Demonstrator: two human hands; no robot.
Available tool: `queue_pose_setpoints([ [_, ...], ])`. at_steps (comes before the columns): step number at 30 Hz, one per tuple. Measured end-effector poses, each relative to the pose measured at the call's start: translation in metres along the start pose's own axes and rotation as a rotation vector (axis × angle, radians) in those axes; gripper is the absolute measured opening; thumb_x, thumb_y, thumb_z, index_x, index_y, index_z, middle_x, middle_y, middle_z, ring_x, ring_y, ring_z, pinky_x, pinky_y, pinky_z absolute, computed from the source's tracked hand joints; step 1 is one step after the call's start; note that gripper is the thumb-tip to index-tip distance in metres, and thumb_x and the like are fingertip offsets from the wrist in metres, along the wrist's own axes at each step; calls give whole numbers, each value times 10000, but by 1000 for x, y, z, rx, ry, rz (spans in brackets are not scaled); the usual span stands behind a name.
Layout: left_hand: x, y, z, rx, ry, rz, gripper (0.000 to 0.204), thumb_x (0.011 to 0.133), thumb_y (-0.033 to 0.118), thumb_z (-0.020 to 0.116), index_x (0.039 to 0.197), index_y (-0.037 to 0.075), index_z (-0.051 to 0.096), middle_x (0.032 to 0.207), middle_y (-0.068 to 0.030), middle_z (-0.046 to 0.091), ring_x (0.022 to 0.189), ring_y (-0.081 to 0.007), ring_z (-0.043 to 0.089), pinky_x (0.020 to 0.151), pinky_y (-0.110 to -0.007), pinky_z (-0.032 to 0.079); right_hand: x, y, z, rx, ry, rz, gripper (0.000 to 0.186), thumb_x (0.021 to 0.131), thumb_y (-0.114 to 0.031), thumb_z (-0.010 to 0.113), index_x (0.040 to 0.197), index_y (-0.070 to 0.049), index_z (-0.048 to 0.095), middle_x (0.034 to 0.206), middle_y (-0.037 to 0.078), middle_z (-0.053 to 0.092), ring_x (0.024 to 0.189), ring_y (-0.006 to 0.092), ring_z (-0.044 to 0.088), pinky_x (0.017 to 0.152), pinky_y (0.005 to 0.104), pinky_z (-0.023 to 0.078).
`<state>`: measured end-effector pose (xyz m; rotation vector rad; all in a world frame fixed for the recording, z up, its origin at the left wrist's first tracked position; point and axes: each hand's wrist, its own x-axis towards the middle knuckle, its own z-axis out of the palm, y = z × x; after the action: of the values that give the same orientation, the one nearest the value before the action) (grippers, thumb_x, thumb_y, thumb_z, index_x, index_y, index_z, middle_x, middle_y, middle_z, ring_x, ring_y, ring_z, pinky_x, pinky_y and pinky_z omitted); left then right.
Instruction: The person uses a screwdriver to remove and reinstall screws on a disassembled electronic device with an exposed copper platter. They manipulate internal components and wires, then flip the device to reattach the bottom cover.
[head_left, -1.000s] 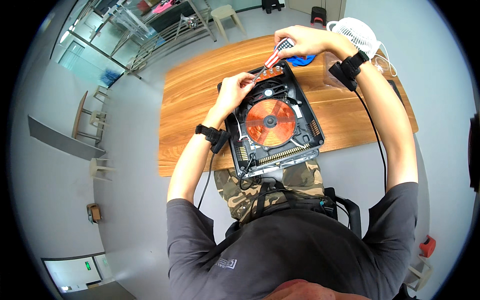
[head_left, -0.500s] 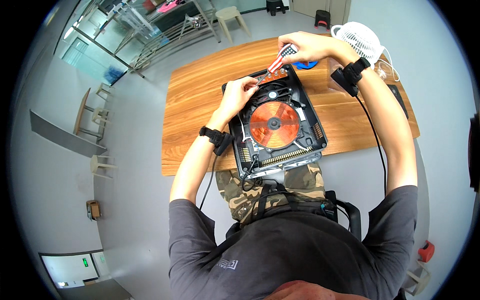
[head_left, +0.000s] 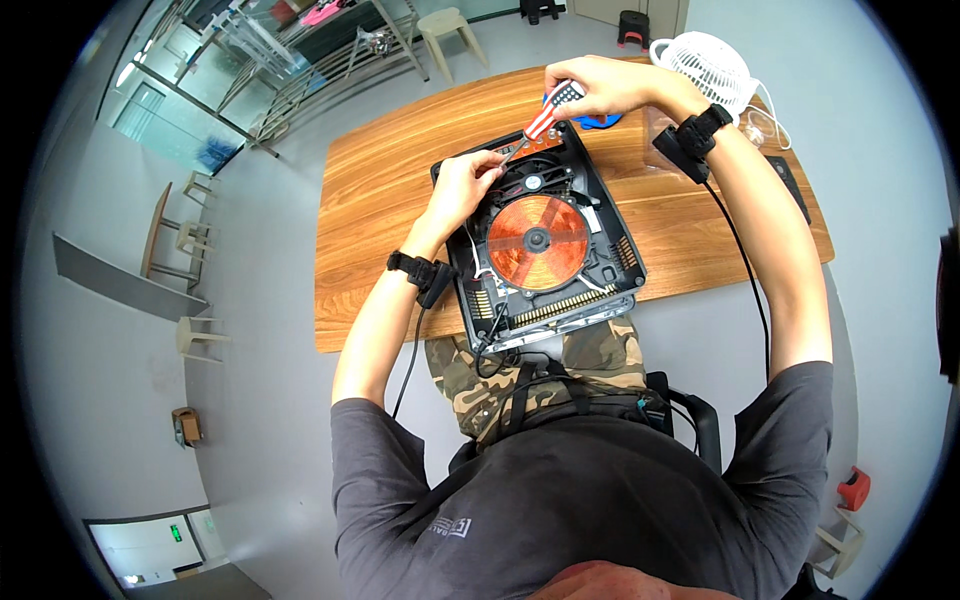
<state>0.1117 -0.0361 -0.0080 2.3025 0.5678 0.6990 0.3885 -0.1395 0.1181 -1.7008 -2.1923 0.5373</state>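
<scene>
I see the wooden bench (head_left: 390,210) carrying an opened induction cooker (head_left: 540,245), its black housing lying flat near the bench's near edge, a little right of the middle, with one corner overhanging toward my lap. I judge that housing to be fairly heavy and stiff, stable enough to sit still under tool pressure, and best taken by its plastic rim rather than anything inside. The exposed copper coil (head_left: 537,240) sits in the middle; I would treat it and the circuit boards around it as fragile, not places to press or lift from. The black cooling fan (head_left: 535,183) lies beyond the coil toward the far edge. At the far right corner of the bench stands a small white fan (head_left: 712,68), well apart from the work. My right hand (head_left: 605,88) is closed around the handle of a screwdriver (head_left: 540,118), red and white striped, which slants down to the cooker's far left corner; the tool looks light and rigid, its smooth handle the natural place for a firm grip. My left hand (head_left: 462,185) rests on the cooker's far left part, fingertips pinched close by the screwdriver's tip, though I cannot tell whether they hold a screw or only steady the shaft.
</scene>
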Motion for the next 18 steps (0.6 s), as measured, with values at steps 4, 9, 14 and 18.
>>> queue_pose_setpoints([
  [4,-1,1,-1,13,-15,-12,229,919,55,720,1140,-7,730,1002,-170,772,909,-220,763,814,-322,589,2,5,4,11,18,-36,395,940,-360,724,1083,-11,605,821,95,663,643,177,627,580,332,504],
  [9,-2,-4,-2,79,-21,1,226,936,75,715,1148,-2,732,1004,-136,782,912,-188,759,804,-320,583,-4,-15,-1,78,-32,49,398,932,-367,732,1065,-14,606,798,81,661,658,180,631,599,337,512],
  [14,-3,-9,-1,-22,-24,-3,255,945,56,700,1191,-10,706,1034,-142,778,951,-180,753,839,-311,592,-1,-9,3,41,-3,20,384,934,-356,729,1044,-10,602,784,80,656,670,173,630,609,342,514],
  [18,-4,-12,1,-99,-53,-69,280,950,29,684,1226,-18,680,1046,-142,773,975,-178,748,866,-302,594,5,-3,6,-15,-9,-52,345,897,-262,758,1073,-10,600,881,125,694,706,214,677,608,343,546],
])
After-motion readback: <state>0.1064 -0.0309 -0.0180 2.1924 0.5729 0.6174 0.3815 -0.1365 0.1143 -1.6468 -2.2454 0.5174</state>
